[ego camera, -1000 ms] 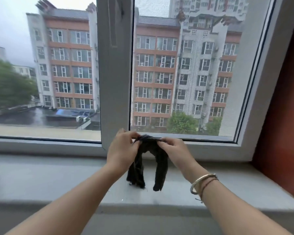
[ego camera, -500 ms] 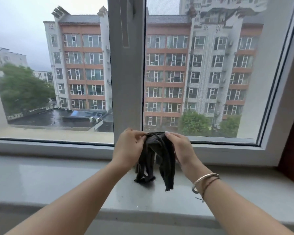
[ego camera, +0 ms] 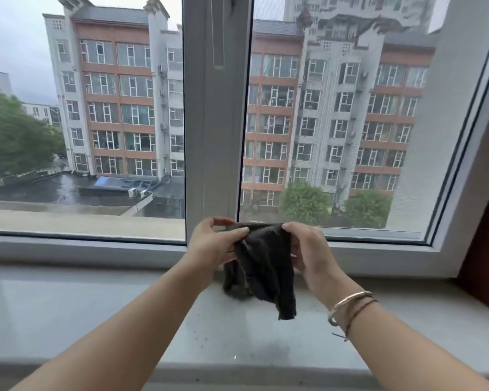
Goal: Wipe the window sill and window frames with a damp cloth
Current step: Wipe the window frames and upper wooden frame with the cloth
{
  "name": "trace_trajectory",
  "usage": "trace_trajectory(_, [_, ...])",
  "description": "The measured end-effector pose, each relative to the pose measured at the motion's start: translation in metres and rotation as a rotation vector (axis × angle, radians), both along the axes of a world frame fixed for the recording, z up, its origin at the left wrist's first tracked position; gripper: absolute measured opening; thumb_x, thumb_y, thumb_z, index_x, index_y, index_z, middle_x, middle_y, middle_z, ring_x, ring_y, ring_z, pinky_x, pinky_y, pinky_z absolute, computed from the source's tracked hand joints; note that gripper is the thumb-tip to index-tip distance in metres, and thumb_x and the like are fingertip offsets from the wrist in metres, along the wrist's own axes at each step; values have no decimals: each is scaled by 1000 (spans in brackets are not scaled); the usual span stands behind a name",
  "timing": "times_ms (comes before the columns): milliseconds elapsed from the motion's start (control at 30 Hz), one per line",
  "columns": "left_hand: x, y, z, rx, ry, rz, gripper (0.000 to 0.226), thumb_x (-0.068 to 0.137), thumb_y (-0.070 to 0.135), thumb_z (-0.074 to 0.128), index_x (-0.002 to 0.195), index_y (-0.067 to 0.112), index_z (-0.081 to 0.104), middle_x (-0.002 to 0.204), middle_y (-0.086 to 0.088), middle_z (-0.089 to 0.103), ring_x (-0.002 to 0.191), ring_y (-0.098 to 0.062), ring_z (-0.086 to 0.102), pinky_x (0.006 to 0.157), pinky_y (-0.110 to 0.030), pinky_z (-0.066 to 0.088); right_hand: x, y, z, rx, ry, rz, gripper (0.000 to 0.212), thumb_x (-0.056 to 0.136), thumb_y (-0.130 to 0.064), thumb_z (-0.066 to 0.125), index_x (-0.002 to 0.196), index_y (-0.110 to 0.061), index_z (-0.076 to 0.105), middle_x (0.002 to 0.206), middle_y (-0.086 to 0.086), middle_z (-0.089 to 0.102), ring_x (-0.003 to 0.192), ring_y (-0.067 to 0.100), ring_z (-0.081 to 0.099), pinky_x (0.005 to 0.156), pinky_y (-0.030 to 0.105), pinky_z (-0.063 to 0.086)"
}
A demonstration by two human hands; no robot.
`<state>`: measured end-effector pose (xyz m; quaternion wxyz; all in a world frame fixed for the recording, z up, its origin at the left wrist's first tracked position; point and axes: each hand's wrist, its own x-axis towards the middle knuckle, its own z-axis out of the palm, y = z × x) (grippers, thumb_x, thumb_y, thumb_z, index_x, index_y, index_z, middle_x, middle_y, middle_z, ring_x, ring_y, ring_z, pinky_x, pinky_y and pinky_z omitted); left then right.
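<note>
Cloth (ego camera: 261, 266) pinched by its top edge between both raised hands, left (ego camera: 213, 245) and right (ego camera: 308, 249), above sill (ego camera: 68, 311).

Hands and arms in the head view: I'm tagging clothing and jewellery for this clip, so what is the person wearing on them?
Both forearms are bare, with no sleeves or gloves in view. The left hand has nothing on its wrist. The right hand has a thin metal bangle and a dark cord bracelet at the wrist.

Pale window sill (ego camera: 68, 314) bears dark specks (ego camera: 206, 338), perhaps dirt.
</note>
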<state>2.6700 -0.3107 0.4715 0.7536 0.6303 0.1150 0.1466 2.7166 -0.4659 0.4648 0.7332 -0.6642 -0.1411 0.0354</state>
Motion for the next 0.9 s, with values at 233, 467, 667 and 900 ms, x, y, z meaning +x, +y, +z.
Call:
trace_trajectory(233, [-9, -3, 9, 283, -48, -96, 34, 80, 9, 74, 109, 15, 56, 110, -13, 63, 93, -26, 68, 76, -40, 59, -5, -10, 1, 135, 375, 167, 15, 86, -27, 47, 79, -14, 47, 58, 3, 52, 46, 18, 49, 50, 24, 40])
trace_trajectory(467, [-11, -21, 10, 327, 45, -178, 29, 84, 34, 69, 105, 16, 61, 99, -9, 67, 83, -21, 67, 76, -35, 57, -14, -28, 7, 324, 51, 163, 21, 91, -1, 46, 95, -15, 61, 76, 5, 63, 62, 17, 59, 50, 24, 47])
trace_trajectory(667, [2, -15, -27, 441, 124, -79, 10, 92, 17, 58, 99, 11, 58, 89, -8, 66, 77, -19, 64, 76, -33, 54, 15, -52, -41, -424, -220, -98, 15, 91, -20, 54, 99, -25, 66, 100, -2, 67, 102, 19, 60, 86, 23, 46])
trace_trajectory(900, [8, 43, -69, 537, 134, 285, 12, 81, 3, 60, 86, 12, 66, 85, -9, 67, 78, -24, 61, 58, -24, 40, 30, -22, -115, -1362, -353, -102, 59, 93, -46, 40, 144, -20, 27, 146, 4, 37, 136, 29, 27, 112, 43, 20])
